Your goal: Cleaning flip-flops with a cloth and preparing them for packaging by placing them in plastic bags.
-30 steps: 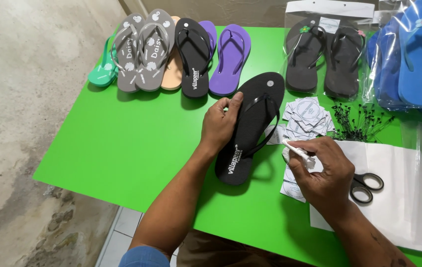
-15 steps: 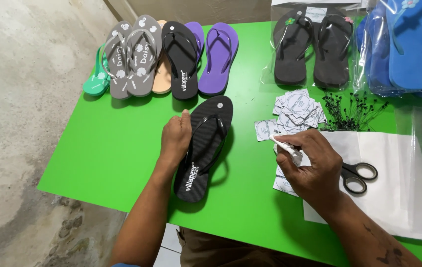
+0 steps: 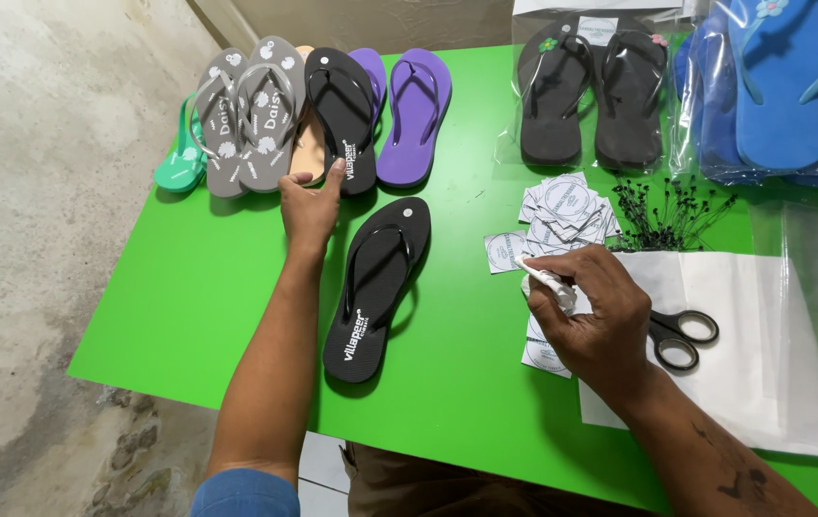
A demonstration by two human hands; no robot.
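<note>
black flip-flops [image 3: 376,287]: 4; grey [image 3: 241,115]: 2; purple [image 3: 414,117]: 2; scissors [image 3: 682,337]: 1

Lone sandal [image 3: 377,287] mid-table, sandal row [image 3: 313,120] behind it, paper tags [image 3: 562,215] and scissors [image 3: 682,337] to its right.

Bright, even daylight and a mostly sharp picture

Soft light fell from above and from about 12 o'clock, so the green table [image 3: 189,287] glowed evenly and shadows stayed short and faint: a thin one hugged the black flip-flop [image 3: 377,287] toward 6 o'clock, and another lay under the left hand [image 3: 309,206]. The right hand [image 3: 589,311] cast a dim patch on the white paper [image 3: 763,383]. Glare streaked the clear plastic bags [image 3: 687,124] at 1 to 2 o'clock and washed out the one at 3 o'clock. Focus held across the middle; the concrete floor [image 3: 35,191] at 9 o'clock looked slightly soft, and the table edges bowed with wide-lens distortion.
</note>
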